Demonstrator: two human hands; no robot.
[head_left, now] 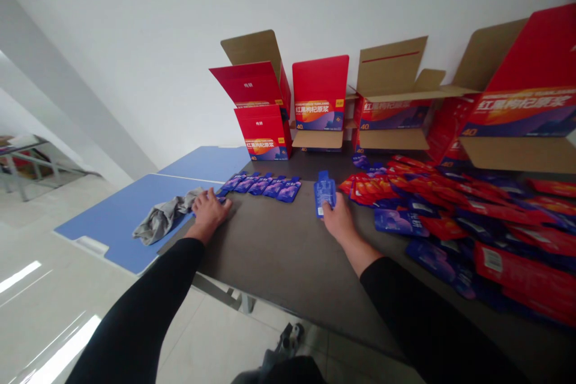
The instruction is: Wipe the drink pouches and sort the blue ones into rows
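My right hand [339, 221] pinches the lower edge of a blue spouted pouch [324, 189], held upright with its printed back towards me. To the left, my left hand [210, 211] rests on the table edge, fingers bent and thumb apart. Its fingertips touch or lie close to a bit of blue at the left end of a row of blue pouches [261, 185]; whether they grip it is hidden. The row's pouches overlap slightly and slant the same way. Beside my right hand spreads a large heap of red pouches [418, 183] mixed with blue pouches [400, 222].
Red printed cartons [319, 93] with raised flaps line the wall behind the dark tabletop [279, 240]. A crumpled grey cloth [162, 220] lies on the adjoining blue table [121, 210], left of my left hand. The heap fills the right side, blurred towards the edge.
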